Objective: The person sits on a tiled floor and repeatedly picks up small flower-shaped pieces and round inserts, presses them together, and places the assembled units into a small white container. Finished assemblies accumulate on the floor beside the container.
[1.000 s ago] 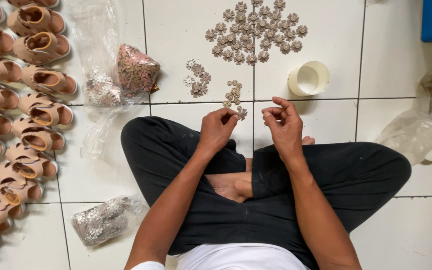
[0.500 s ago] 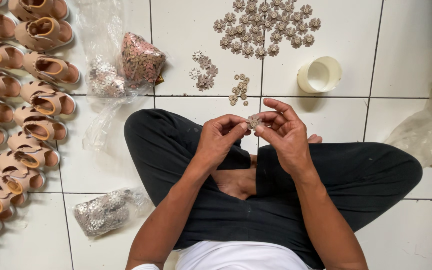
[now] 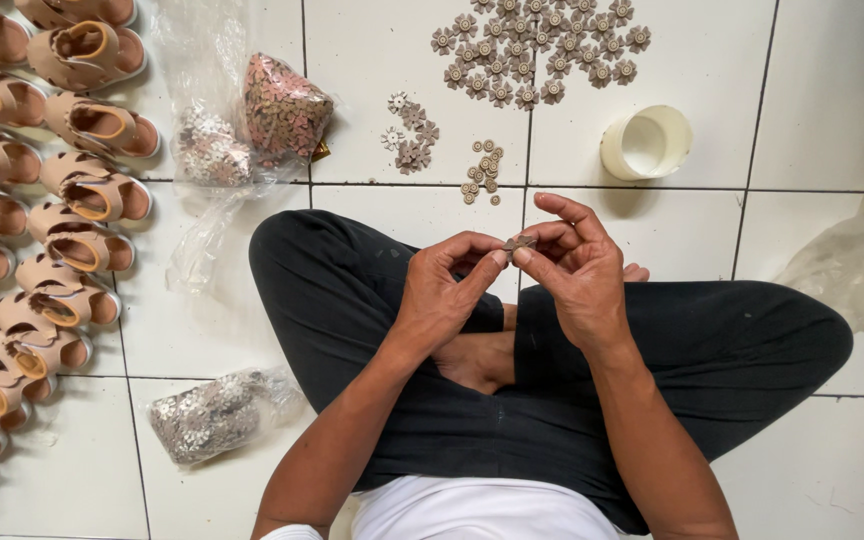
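Left hand (image 3: 444, 290): pinching the small flower piece (image 3: 520, 243) above the crossed legs
Right hand (image 3: 574, 268): gripping the same piece, fingertips meeting
Far floor: flower pieces (image 3: 537, 50) lying beside a white cup (image 3: 646, 142)
Left: sandals (image 3: 47, 210) sitting in rows

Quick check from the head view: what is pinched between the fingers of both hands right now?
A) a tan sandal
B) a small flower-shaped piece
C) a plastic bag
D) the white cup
B: the left hand and right hand meet fingertip to fingertip on a small flower-shaped piece, while the sandals, white cup and bags lie untouched on the tiled floor.
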`<act>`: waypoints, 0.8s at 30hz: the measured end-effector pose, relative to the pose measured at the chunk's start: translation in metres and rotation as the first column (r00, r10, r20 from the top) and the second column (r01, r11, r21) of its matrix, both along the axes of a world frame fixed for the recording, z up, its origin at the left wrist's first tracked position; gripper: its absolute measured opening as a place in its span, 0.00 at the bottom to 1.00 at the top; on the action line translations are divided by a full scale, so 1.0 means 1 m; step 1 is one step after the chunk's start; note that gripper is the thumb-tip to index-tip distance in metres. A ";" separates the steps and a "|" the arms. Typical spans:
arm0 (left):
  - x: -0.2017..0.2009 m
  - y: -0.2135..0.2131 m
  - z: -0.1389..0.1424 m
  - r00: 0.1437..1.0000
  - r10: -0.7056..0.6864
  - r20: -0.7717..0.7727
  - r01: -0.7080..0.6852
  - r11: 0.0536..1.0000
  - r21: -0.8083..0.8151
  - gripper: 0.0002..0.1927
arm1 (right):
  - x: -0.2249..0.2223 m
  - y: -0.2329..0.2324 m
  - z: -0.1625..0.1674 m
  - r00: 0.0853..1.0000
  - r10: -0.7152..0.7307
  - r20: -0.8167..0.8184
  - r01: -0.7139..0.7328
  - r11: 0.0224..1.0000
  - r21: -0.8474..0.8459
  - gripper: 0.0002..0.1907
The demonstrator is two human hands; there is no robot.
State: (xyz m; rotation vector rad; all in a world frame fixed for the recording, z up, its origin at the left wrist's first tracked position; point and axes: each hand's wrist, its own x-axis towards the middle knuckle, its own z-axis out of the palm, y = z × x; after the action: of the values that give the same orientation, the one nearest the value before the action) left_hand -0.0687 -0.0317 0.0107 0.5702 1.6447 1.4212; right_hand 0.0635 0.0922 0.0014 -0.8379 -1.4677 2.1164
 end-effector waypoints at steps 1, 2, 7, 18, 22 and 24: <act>0.000 0.000 0.001 1.000 0.001 -0.010 -0.001 1.000 0.003 0.10 | 0.000 0.000 -0.001 1.000 -0.003 -0.004 0.002 1.000 -0.007 0.29; 0.000 0.000 0.001 1.000 0.003 -0.020 -0.003 1.000 0.006 0.09 | 0.000 0.000 -0.001 1.000 -0.004 -0.008 0.004 1.000 -0.014 0.28; 0.001 -0.001 0.000 0.999 0.004 -0.047 -0.004 1.000 0.000 0.09 | 0.000 0.001 -0.002 1.000 -0.012 0.001 0.012 0.999 -0.035 0.27; -0.001 -0.006 -0.015 0.957 0.037 0.288 -0.059 0.996 0.066 0.09 | 0.000 0.005 0.000 1.000 0.010 0.025 -0.009 1.000 -0.022 0.28; 0.001 -0.008 -0.012 0.958 0.003 0.286 -0.035 0.994 0.106 0.10 | 0.000 0.001 0.002 1.000 -0.018 0.021 0.018 1.000 -0.015 0.27; 0.001 -0.009 -0.009 0.976 -0.025 0.217 -0.002 0.993 0.121 0.10 | 0.000 -0.001 0.004 0.999 -0.027 0.025 0.026 1.000 0.004 0.28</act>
State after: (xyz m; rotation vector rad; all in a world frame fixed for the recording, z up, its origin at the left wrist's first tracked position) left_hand -0.0678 -0.0405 0.0012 0.4722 1.3879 1.5255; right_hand 0.0639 0.0914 0.0056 -0.8811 -1.4650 2.0903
